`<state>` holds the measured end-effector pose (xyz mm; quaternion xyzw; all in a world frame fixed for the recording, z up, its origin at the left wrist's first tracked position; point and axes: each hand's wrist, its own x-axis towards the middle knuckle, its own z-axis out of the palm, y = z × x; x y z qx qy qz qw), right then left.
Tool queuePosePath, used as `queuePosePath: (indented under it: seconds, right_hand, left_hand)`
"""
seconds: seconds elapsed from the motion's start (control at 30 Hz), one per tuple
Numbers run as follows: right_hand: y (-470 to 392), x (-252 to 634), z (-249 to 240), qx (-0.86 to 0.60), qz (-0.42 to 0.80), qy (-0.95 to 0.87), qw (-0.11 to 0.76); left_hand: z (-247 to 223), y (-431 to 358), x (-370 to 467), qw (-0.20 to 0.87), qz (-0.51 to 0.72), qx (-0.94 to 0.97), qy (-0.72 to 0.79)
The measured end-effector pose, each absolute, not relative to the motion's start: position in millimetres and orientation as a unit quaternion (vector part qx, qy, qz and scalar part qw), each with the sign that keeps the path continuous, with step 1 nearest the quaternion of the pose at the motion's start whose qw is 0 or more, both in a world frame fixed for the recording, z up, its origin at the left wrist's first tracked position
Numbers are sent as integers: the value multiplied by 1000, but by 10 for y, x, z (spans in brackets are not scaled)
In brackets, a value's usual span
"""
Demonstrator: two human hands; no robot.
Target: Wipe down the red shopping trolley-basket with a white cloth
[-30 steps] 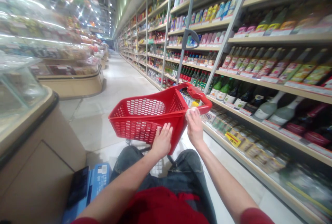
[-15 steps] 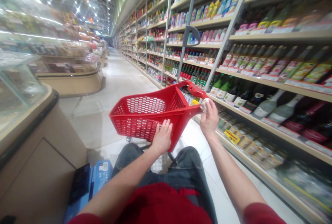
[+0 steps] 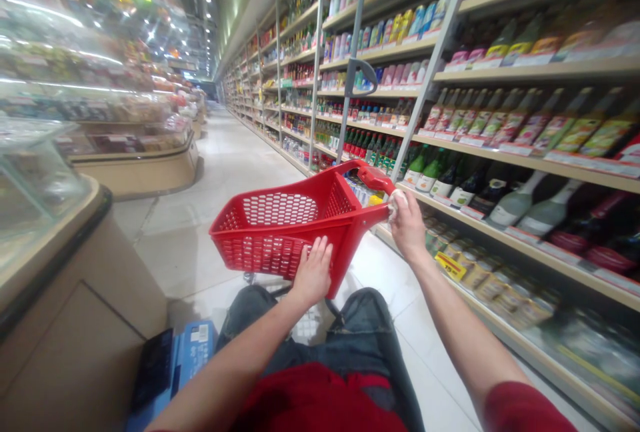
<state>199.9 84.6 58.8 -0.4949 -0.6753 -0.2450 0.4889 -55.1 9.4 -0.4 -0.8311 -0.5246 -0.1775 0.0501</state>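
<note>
A red plastic shopping cart (image 3: pixel 280 219) with perforated walls stands before my knees, its handle (image 3: pixel 377 179) at the right end. Flat against the near side of the cart lies my left hand (image 3: pixel 314 271), fingers stretched out. My right hand (image 3: pixel 407 222) is closed around a crumpled white cloth (image 3: pixel 395 205), pressed to the right end of the handle bar. The fingers partly cover the cloth, so I cannot tell its full size.
Tall shelves (image 3: pixel 520 145) of bottles and cans run along the right. A rounded display counter (image 3: pixel 45 272) stands at the left, with a blue box (image 3: pixel 195 352) on the floor beside it. Behind the cart, a grey ladder rail (image 3: pixel 347 105) leans along the shelves.
My right hand and the white cloth have shifted very slightly at the handle end. My left hand stays on the cart's side. The view has tilted a little.
</note>
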Motion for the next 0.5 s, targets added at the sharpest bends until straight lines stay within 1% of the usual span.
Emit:
queuePosePath:
  seconds: [0.1,0.17,0.27,0.4,0.5]
  right_hand:
    - [892,2050,690,-508,-240,-659,500]
    - [906,1938,708,-514,-237,-662,491]
    - [862,1565,578,-506,-226,-707,439]
    - [745,1148,316,-440,-215,-781,388]
    - [736,1198,316,-426,-231,-771,414]
  left_hand:
    - [32,117,-532,50,-180,-831,-524]
    - [68,132,-501,48,-182,-832,-522]
    - [109,142,-458,47,-187,-833,-518]
    - [99,154,-492,58,-192,-831,-518]
    - [77,178,-581,64,-193,-824,-529]
